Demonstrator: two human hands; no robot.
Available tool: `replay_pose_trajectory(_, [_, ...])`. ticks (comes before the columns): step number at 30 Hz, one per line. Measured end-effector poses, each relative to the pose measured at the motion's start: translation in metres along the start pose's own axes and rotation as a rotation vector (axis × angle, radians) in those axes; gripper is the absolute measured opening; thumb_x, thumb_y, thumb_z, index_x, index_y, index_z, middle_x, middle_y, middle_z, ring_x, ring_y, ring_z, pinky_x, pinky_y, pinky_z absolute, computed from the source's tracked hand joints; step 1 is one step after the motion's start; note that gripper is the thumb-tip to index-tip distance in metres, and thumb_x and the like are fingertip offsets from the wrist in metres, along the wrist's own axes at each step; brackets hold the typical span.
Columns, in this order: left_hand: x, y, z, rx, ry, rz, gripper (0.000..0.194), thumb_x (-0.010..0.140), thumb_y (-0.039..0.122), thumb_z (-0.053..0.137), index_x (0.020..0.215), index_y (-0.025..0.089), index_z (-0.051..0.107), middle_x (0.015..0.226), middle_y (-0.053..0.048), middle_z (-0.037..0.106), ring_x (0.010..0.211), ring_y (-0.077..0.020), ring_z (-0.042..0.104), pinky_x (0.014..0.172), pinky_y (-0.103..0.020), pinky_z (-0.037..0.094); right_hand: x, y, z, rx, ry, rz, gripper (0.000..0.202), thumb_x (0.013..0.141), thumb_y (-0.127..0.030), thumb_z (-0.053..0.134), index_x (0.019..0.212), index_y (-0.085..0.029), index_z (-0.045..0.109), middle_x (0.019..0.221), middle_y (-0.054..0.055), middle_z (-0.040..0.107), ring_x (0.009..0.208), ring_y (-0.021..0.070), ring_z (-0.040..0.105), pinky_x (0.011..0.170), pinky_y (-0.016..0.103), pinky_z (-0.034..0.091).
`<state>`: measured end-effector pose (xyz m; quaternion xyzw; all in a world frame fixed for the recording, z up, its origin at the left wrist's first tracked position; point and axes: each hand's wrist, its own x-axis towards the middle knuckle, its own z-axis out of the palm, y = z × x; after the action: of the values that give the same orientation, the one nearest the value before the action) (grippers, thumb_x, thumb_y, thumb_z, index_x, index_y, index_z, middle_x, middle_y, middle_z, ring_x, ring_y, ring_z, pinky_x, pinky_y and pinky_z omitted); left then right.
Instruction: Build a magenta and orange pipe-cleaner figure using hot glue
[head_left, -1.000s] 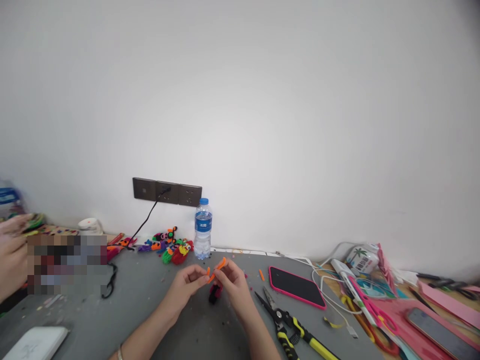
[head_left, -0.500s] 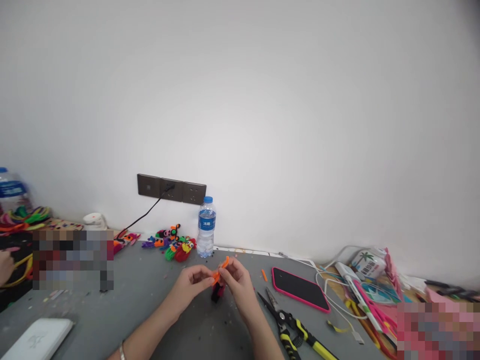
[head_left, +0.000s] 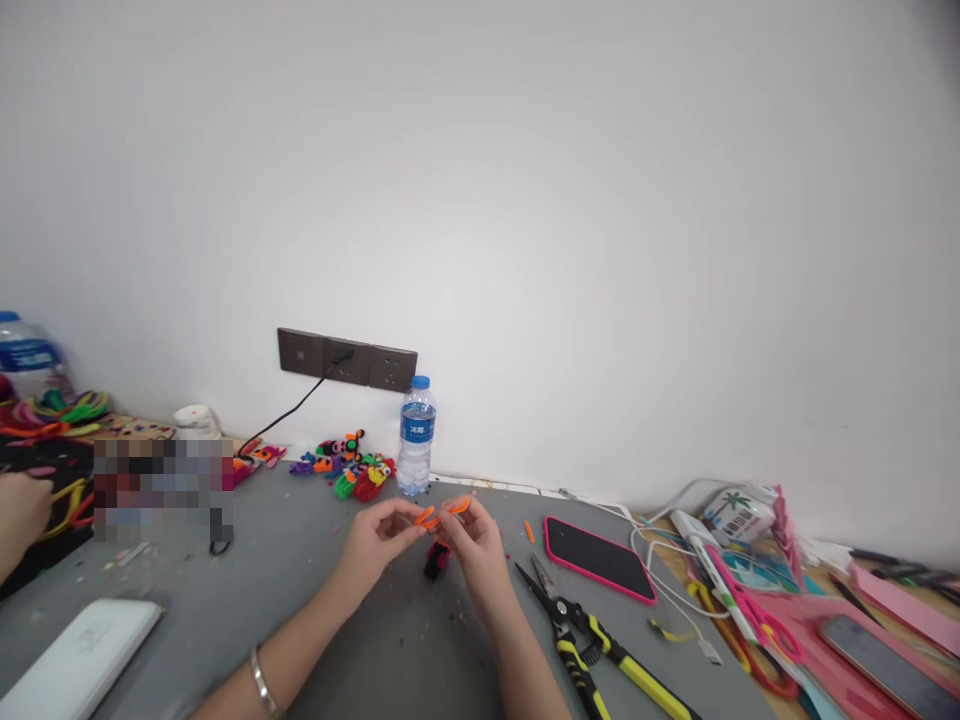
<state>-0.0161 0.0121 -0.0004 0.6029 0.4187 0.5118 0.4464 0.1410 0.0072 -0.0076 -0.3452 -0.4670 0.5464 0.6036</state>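
Note:
Between my two hands is an orange pipe cleaner, bent and fuzzy, held above the grey table mat. My left hand pinches one end between thumb and fingertips, and a silver bangle circles that wrist. Thumb and fingers of my right hand are closed on the other part. Just under the fingers is a small black and pink fuzzy piece; I cannot tell whether it is attached to the orange one. A short orange scrap lies right of my right hand.
Yellow-black pliers and a pink-cased phone lie at the right, near cables and scissors. Behind my hands stand a water bottle and several pipe-cleaner figures. A white box-like device lies front left. Another person's hand is far left.
The orange pipe cleaner's free end has tipped from steep to flatter, toward the right. My view has shifted a little. The other person's hand has come further into view.

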Motion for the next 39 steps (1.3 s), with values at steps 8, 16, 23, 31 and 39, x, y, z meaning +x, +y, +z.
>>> replay_pose_trajectory(8, [-0.0016, -0.0007, -0.0009, 0.01, 0.02, -0.018, 0.021, 0.07, 0.034, 0.072, 0.081, 0.017, 0.076, 0.073, -0.006, 0.074, 0.056, -0.0175, 0.062, 0.057, -0.028, 0.05, -0.0008, -0.0027, 0.0013, 0.005, -0.036, 0.01, 0.025, 0.074, -0.039, 0.072, 0.078, -0.02, 0.058, 0.076, 0.0, 0.063, 0.068, 0.0156, 0.062, 0.062, 0.026, 0.051])
replay_pose_trajectory(16, [-0.0028, 0.0025, -0.0015, 0.142, 0.057, 0.035, 0.013, 0.069, 0.031, 0.072, 0.074, 0.02, 0.078, 0.07, -0.005, 0.074, 0.059, -0.019, 0.06, 0.055, -0.026, 0.044, 0.0, -0.0061, 0.0008, -0.021, -0.038, -0.012, 0.024, 0.072, -0.039, 0.073, 0.077, -0.019, 0.059, 0.082, 0.001, 0.063, 0.067, 0.015, 0.063, 0.058, 0.024, 0.05])
replay_pose_trajectory(23, [-0.004, 0.0072, -0.0008, 0.243, 0.059, 0.094, 0.011, 0.07, 0.03, 0.071, 0.07, 0.022, 0.078, 0.071, -0.005, 0.075, 0.062, -0.0209, 0.06, 0.054, -0.027, 0.04, -0.001, -0.0073, 0.0, -0.016, -0.061, -0.015, 0.021, 0.074, -0.036, 0.073, 0.077, -0.019, 0.059, 0.08, 0.001, 0.065, 0.069, 0.0152, 0.062, 0.064, 0.026, 0.049])
replay_pose_trajectory(31, [-0.0038, 0.0059, -0.0012, 0.362, 0.045, 0.148, 0.012, 0.074, 0.029, 0.067, 0.07, 0.023, 0.077, 0.069, -0.004, 0.074, 0.059, -0.019, 0.059, 0.053, -0.026, 0.038, -0.0004, -0.0093, -0.0001, -0.025, -0.069, -0.018, 0.022, 0.07, -0.031, 0.076, 0.075, -0.019, 0.058, 0.07, -0.002, 0.062, 0.065, 0.0138, 0.058, 0.064, 0.026, 0.047])
replay_pose_trajectory(39, [-0.0016, 0.0042, -0.0024, 0.25, -0.032, 0.081, 0.016, 0.079, 0.031, 0.061, 0.076, 0.019, 0.072, 0.076, -0.004, 0.073, 0.066, -0.0185, 0.06, 0.057, -0.025, 0.041, -0.0005, -0.0066, 0.0029, 0.09, -0.028, 0.083, 0.038, 0.067, -0.032, 0.078, 0.068, -0.021, 0.042, 0.071, -0.003, 0.062, 0.062, 0.013, 0.06, 0.059, 0.024, 0.045])
